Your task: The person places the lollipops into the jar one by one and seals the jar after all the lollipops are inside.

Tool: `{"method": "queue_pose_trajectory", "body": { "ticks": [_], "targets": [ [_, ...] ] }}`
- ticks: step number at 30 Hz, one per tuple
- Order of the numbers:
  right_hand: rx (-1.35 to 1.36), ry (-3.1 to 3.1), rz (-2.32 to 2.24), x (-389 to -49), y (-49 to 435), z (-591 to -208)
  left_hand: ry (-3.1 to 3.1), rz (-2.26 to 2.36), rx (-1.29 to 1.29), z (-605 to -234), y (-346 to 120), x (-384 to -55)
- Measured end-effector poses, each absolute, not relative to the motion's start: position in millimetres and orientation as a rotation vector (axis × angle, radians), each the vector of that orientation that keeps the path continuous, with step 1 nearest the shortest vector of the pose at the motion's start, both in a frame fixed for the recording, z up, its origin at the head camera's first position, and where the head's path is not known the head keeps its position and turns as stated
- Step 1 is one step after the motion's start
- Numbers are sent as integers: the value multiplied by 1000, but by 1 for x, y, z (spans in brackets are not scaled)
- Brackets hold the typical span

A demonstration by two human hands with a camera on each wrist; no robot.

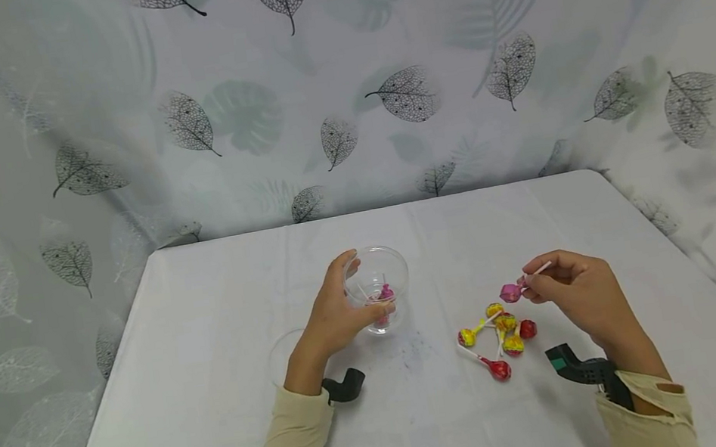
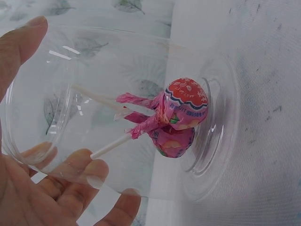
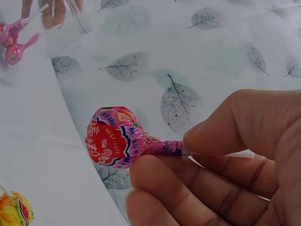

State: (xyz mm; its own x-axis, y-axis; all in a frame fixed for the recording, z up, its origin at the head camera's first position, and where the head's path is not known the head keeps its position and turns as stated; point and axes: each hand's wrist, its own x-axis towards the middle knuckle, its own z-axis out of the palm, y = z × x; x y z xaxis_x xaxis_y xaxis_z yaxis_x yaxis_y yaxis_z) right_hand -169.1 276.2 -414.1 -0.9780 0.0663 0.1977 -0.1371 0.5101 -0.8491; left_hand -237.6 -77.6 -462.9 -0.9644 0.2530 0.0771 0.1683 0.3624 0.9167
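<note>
My left hand (image 1: 333, 315) grips a clear plastic cup (image 1: 373, 261), fingers and thumb around its side. Pink-wrapped lollipops (image 2: 186, 108) lie in the bottom of the cup, sticks toward the rim in the left wrist view. To the right, my right hand (image 1: 580, 288) pinches another pink lollipop (image 3: 113, 139) by its twisted wrapper and stick, thumb against fingers. The candy end points left toward the cup. Just below that hand lies a loose group of yellow lollipops (image 1: 505, 322) and red lollipops (image 1: 499, 369) on the table.
A clear round lid-like piece (image 1: 275, 359) lies beside my left wrist, partly hidden by it. The white-covered table (image 1: 456, 431) meets a leaf-patterned curtain (image 1: 378, 167) at its back and sides. Each wrist carries a black camera mount (image 1: 346, 385).
</note>
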Motion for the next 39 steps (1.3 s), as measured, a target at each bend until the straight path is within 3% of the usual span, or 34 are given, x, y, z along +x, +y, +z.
{"method": "queue_pose_trajectory", "body": {
  "ticks": [39],
  "targets": [
    [134, -2499, 1447, -173, 261, -408, 2532, 1676, 409, -462, -78, -238]
  ]
}}
